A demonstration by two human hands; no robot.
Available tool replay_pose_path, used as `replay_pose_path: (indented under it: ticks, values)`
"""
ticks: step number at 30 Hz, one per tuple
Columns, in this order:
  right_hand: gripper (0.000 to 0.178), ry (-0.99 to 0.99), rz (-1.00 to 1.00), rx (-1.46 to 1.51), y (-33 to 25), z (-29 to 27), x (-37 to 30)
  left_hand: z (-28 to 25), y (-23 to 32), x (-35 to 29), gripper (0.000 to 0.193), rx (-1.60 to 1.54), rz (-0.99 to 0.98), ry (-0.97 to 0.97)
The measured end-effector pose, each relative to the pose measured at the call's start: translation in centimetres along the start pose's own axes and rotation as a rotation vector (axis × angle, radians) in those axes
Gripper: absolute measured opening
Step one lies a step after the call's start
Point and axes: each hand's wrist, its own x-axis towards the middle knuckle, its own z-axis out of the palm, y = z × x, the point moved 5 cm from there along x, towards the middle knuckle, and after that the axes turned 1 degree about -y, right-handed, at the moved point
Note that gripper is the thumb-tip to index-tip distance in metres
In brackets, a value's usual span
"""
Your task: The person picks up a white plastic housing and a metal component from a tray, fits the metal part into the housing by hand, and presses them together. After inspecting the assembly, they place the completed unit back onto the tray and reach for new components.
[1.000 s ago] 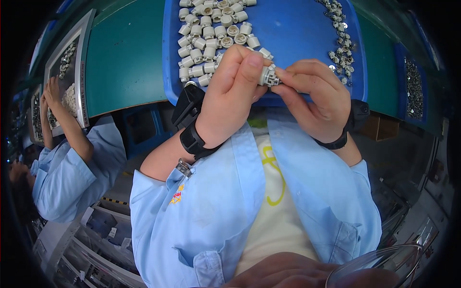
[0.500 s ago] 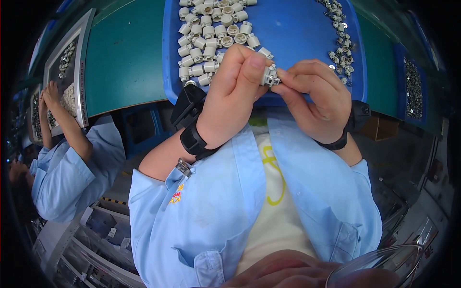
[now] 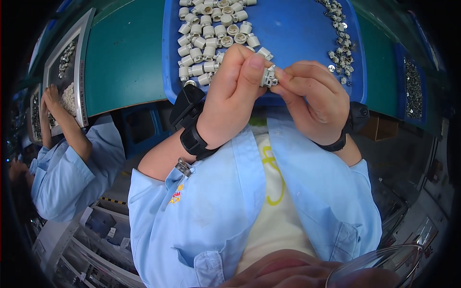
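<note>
Over the near edge of the blue tray (image 3: 300,45), my left hand (image 3: 233,89) grips a small white lamp holder (image 3: 269,78), its thumb pressed along the side. The piece has notches and bits of metal at the end facing right. At that end, my right hand (image 3: 317,98) has thumb and forefinger pinched together against it. Whether a smaller part sits between those right fingertips is hidden. Many similar white lamp holders (image 3: 209,32) lie heaped in the tray's left side. Along its right side runs a strip of small white-and-metal parts (image 3: 342,50).
The tray stands on a green table (image 3: 127,57). A blue bin of small metal parts (image 3: 413,89) is at the far right. To the left, another person's hands (image 3: 52,98) work over a pale-framed tray (image 3: 82,72). Black bands with devices circle my wrists.
The lamp holder has shifted or turned very slightly between my fingers. My right hand has tilted a little; its fingertips stay at the piece's end. My left hand is nearly still.
</note>
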Motion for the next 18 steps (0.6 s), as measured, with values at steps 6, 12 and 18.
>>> replay_pose_path:
  ticks: [6, 12, 18]
  values:
    - [0.023, 0.021, -0.002, 0.044, 0.3, 0.2, -0.3, 0.0, 0.3, 0.2, 0.018, 0.08, 0.022, -0.027]
    - [0.02, -0.062, 0.163, 0.322, 1.4, 0.0, -0.5, -0.1, 0.4, 0.4, 0.018, 0.03, -0.02, 0.018]
    - [0.015, -0.127, 0.497, 0.898, 3.5, 1.8, -1.9, -0.4, 0.4, 0.1, 0.02, 0.374, 0.082, -0.09]
